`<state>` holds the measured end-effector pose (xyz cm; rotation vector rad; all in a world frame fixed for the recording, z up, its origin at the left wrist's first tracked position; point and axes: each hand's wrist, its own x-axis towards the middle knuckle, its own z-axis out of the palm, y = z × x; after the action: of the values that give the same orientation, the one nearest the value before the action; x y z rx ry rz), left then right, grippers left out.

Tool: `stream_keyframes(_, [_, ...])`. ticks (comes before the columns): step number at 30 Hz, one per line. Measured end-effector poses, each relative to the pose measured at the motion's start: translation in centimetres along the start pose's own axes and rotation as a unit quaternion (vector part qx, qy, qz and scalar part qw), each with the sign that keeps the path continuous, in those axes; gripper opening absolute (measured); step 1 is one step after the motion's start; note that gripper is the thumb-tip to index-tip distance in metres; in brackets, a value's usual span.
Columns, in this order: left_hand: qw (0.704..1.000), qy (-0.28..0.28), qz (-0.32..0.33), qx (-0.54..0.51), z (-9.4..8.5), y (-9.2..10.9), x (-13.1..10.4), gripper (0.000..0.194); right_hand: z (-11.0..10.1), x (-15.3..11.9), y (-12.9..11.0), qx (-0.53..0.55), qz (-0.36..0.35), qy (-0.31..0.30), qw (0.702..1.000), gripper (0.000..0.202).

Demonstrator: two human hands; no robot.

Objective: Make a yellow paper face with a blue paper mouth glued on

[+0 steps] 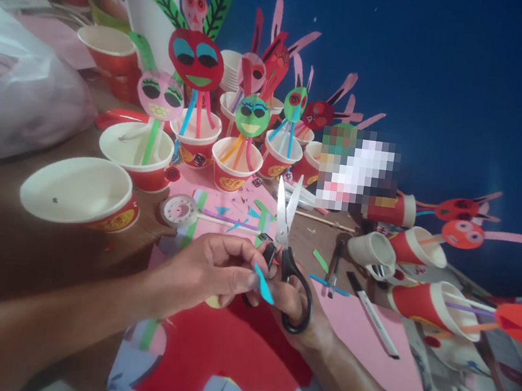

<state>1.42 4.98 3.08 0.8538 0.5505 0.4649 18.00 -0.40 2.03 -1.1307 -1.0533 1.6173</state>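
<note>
My left hand (227, 271) pinches a small blue paper piece (263, 284) between thumb and fingers. Right beside it, my right hand (298, 301) has its fingers in the black handles of a pair of scissors (288, 249). The scissor blades point up and away from me and stand apart, with nothing between them. Below both hands lies a sheet of red paper (232, 350) with cut-out edges. A roll of tape (179, 209) rests on pink paper left of the scissors.
Several red paper cups (236, 166) hold paper faces on straws, including a red face (196, 59). A white marker (374, 317) lies on pink paper (406, 350) at right. A white plastic bag (21, 90) sits at left, near an upright cup (76, 188). Behind rises a blue wall (428, 70).
</note>
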Motion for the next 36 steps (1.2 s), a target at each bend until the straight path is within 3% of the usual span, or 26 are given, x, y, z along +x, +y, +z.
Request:
stream_keyframes(3, [1.000,0.010,0.015,0.011,-0.3,0.1,0.2,0.019,-0.1,0.1,-0.1,-0.040,-0.023,0.015,0.999,0.038])
stream_keyframes(9, [0.992,0.119,0.014,0.033,-0.8,0.9,0.6,0.012,-1.5,0.3,-0.8,-0.142,-0.063,0.034,0.987,0.040])
stream_keyframes(17, [0.989,0.145,0.026,0.000,-1.0,1.7,0.7,0.009,-3.0,-0.1,-2.3,-0.197,-0.007,-0.074,0.978,0.046])
stream_keyframes(25, [0.990,0.132,0.034,-0.023,-1.4,1.8,0.8,0.012,-2.9,-0.1,-2.1,-0.214,0.034,-0.093,0.972,0.053])
stream_keyframes(36, [0.985,0.157,0.046,-0.049,-1.4,2.1,0.9,0.009,-2.7,-0.2,-3.2,-0.275,0.039,-0.126,0.952,0.054])
